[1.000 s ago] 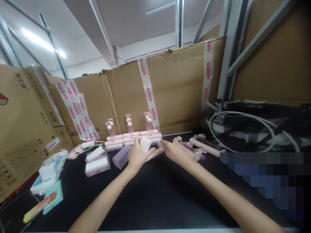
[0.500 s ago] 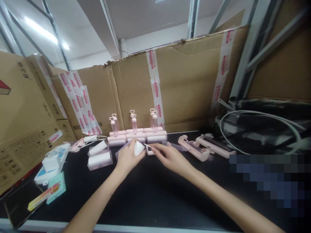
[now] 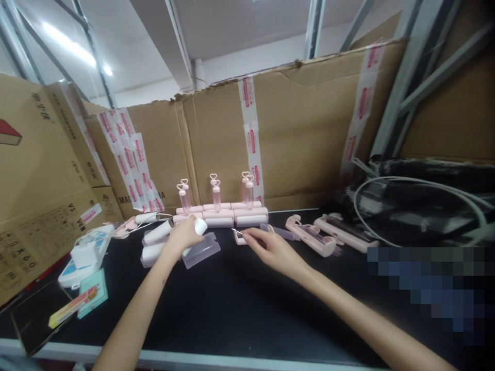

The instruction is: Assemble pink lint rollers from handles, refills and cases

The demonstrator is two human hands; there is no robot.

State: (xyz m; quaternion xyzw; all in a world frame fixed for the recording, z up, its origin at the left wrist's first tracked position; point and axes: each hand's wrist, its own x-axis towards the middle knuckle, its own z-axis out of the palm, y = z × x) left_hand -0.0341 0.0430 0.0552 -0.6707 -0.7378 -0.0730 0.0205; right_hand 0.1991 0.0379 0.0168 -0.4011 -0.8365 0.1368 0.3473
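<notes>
My left hand (image 3: 182,239) is closed around a white roll (image 3: 200,226), whose rounded end shows past the fingers. Under and beside that hand lies a translucent purple cover (image 3: 204,250). My right hand (image 3: 273,251) pinches a thin pointed metal tool (image 3: 237,232), its tip directed left; the rest of the tool is hidden in the fingers. Just behind this tool is a small pink part (image 3: 240,239) on the black table. Two white rolls (image 3: 159,233) in purple covers lie left of my left hand, partly behind it.
Pink units (image 3: 251,217) with heart-topped posts stand in rows before a cardboard wall (image 3: 301,129). More pink housings (image 3: 311,236) lie to the right, near a looped white cable (image 3: 358,206). At left are a power strip (image 3: 69,270), a teal packet (image 3: 94,293) and a dark phone-like slab (image 3: 34,319).
My left hand has moved left with the white roll, away from the tool tip, uncovering the purple cover. My right hand stays nearly in place with the tool.
</notes>
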